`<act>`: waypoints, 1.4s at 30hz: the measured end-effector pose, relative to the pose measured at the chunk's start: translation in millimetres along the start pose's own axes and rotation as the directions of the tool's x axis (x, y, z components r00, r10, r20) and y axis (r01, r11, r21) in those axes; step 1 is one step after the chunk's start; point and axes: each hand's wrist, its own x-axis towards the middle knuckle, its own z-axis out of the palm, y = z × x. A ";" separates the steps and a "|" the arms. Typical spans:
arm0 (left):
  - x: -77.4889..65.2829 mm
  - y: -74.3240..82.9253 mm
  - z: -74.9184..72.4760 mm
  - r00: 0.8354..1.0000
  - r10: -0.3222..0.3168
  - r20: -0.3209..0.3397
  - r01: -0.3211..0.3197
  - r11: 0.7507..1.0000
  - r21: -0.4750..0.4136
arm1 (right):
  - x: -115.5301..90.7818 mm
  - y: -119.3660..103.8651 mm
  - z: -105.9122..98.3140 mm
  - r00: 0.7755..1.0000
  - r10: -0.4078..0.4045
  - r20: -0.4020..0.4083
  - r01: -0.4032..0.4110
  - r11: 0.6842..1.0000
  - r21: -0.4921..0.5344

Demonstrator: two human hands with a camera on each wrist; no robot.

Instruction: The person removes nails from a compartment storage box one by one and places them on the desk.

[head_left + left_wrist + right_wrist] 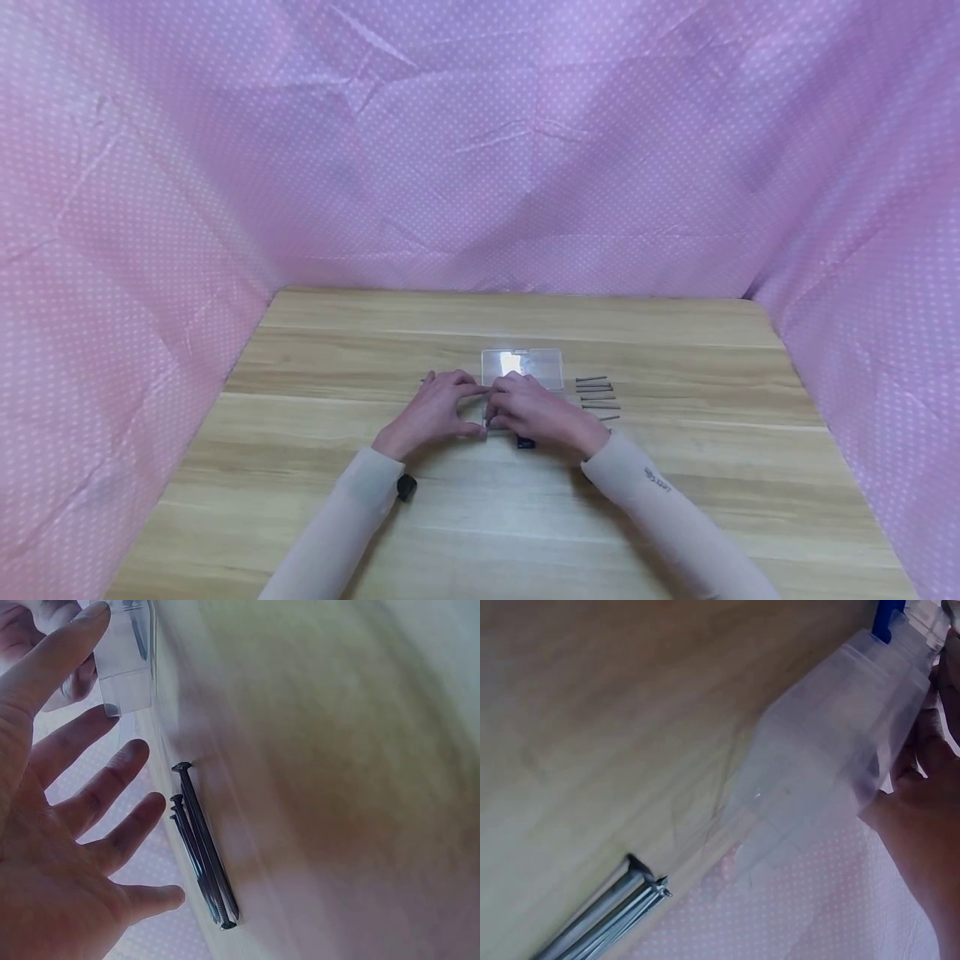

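Note:
A clear plastic box (487,414) lies on the table with its transparent lid (536,367) swung back. My left hand (442,406) holds the box's left end between thumb and index finger; its other fingers (105,787) are spread apart. Inside the box, a dark nail (139,636) shows through the wall in the left wrist view. Over the box, my right hand (536,410) has bent fingers near the left end. The right fingertips are hidden, so whether they pinch anything cannot be seen. Several nails (597,389) lie to the right of the box.
More metal nails (201,840) lie beyond the left hand. A small black object (527,443) is under the right wrist, and another black piece (407,487) is at the left wrist. Polka-dot pink cloth (495,167) surrounds the wooden table (480,533).

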 end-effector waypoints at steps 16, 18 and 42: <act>-2.7 1.8 -0.9 0.998 -0.050 0.028 0.050 0.999 0.004 | -11.0 -7.5 -17.5 0.990 0.121 -0.067 -0.115 0.990 0.079; -2.8 2.0 -0.9 0.998 -0.053 0.030 0.053 0.999 0.004 | -14.2 -8.3 -20.4 0.989 0.125 -0.082 -0.118 0.990 0.083; -6.0 10.1 1.5 0.997 -0.076 0.009 0.076 0.996 0.050 | -61.3 -2.3 -39.9 0.946 0.207 -0.248 -0.192 0.978 0.083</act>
